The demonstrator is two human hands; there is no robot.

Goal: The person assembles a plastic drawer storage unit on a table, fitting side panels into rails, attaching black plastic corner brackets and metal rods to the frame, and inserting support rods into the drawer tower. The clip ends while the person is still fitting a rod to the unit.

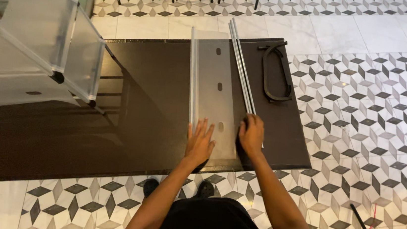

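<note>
Left hand (199, 143) lies spread flat on the near end of the clear panel (216, 88), right hand (251, 134) curls its grip round the metal rods (242, 66). I'd keep the panel flat on the dark surface (139, 113), rods along its edge

No packages, labels, signs, screens.

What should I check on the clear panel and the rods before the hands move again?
1. Clear panel flat on the dark table: ok.
2. Left hand flat on the panel's near edge: ok.
3. Right hand on the near ends of the metal rods: ok.
4. Rods seated along the panel's right edge: cannot tell.
5. Black handle apart from the rods: ok.
</note>
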